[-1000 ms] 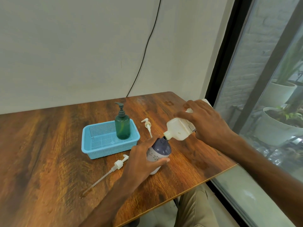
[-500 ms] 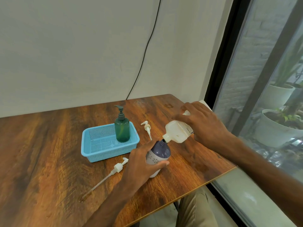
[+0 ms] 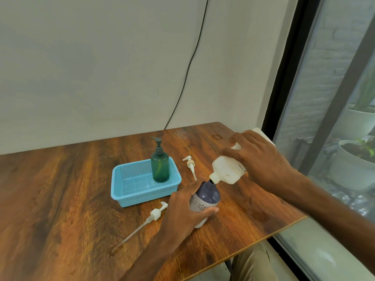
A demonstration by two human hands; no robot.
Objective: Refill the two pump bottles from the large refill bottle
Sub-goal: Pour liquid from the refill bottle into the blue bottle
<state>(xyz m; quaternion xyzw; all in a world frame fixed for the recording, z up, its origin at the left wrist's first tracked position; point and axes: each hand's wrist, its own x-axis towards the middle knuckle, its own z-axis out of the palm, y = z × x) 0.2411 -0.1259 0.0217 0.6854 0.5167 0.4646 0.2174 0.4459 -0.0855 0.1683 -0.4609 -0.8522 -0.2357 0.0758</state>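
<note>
My right hand [image 3: 255, 157] grips the large white refill bottle [image 3: 226, 170], tipped down to the left so its neck meets the open mouth of the purple pump bottle [image 3: 207, 196]. That purple bottle stands on the wooden table [image 3: 60, 199] with my left hand [image 3: 182, 209] wrapped round its side. Its white pump head with long tube [image 3: 150, 217] lies on the table to the left. A green pump bottle [image 3: 160, 166], pump fitted, stands upright in the blue basket [image 3: 129, 191].
A smaller white pump head [image 3: 190, 166] lies between the basket and the refill bottle. A black cable [image 3: 188, 65] runs down the wall behind. The table's right edge borders a window with plant pots [image 3: 353, 165] outside. My knee shows below the near edge.
The hands and both bottles keep their pose, the refill bottle still tipped onto the purple bottle's mouth. Only the camera view has drifted slightly.
</note>
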